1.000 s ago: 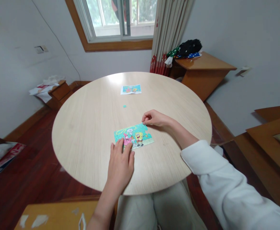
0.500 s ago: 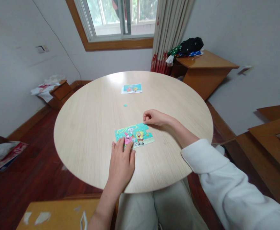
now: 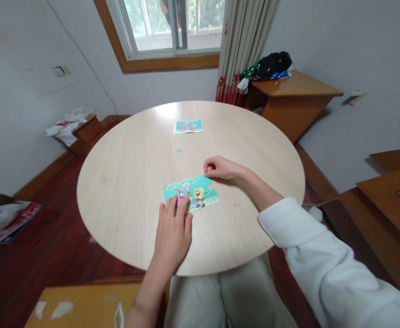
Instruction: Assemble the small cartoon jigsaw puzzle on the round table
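Observation:
A small cartoon jigsaw puzzle (image 3: 191, 192) lies flat on the round light-wood table (image 3: 124, 182), near me. My left hand (image 3: 173, 232) rests flat on the table with its fingers stretched out, fingertips on the puzzle's lower left edge. My right hand (image 3: 219, 167) is curled at the puzzle's upper right corner, fingers pinched together; whether a piece is in them is hidden. One loose teal puzzle piece (image 3: 178, 150) lies farther out on the table. A small reference picture (image 3: 188, 125) of the same cartoon lies near the far edge.
A wooden side table (image 3: 295, 98) with dark and spotted cloth on it stands at the back right beside a curtain (image 3: 244, 45). A low wooden box with papers (image 3: 80, 130) sits on the floor at left. A printed bag (image 3: 4, 221) lies on the red floor.
Both hands stay at the puzzle, almost unmoved. The view has shifted slightly.

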`<state>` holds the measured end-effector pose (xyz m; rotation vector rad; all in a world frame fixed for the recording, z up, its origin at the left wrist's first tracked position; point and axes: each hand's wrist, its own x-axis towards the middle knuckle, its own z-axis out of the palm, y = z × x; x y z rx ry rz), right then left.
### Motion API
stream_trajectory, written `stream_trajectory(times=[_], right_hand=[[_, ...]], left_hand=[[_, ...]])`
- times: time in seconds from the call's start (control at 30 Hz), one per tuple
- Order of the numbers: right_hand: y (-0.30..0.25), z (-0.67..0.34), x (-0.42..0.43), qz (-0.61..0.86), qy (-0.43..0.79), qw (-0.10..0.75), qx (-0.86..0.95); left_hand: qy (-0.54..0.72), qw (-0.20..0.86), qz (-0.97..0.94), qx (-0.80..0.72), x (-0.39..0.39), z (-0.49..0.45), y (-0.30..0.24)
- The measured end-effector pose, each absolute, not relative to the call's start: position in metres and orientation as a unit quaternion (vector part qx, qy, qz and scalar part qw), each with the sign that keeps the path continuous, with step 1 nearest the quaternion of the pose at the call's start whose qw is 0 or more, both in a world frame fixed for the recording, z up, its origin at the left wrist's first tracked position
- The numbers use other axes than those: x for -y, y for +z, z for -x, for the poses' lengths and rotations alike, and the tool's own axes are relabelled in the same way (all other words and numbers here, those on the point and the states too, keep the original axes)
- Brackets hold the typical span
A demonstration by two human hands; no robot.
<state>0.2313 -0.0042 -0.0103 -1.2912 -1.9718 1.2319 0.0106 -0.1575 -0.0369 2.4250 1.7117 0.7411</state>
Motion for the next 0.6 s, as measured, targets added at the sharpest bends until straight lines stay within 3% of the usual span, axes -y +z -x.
stream_trajectory(times=[0.23,0.4,0.6], right_hand=[[-0.018,-0.248,-0.006,0.474,0.503,0.446,0.569],[-0.024,-0.253,-0.016,0.469,0.544,0.507,0.477],[-0.025,-0.255,-0.017,0.456,0.569,0.52,0.445]], left_hand=[[0.302,0.104,-0.774,-0.546,0.157,-0.009,-0.035],[0.322,0.148,-0.754,-0.553,0.155,-0.007,-0.033],[0.326,0.141,-0.746,-0.563,0.145,-0.003,-0.031]])
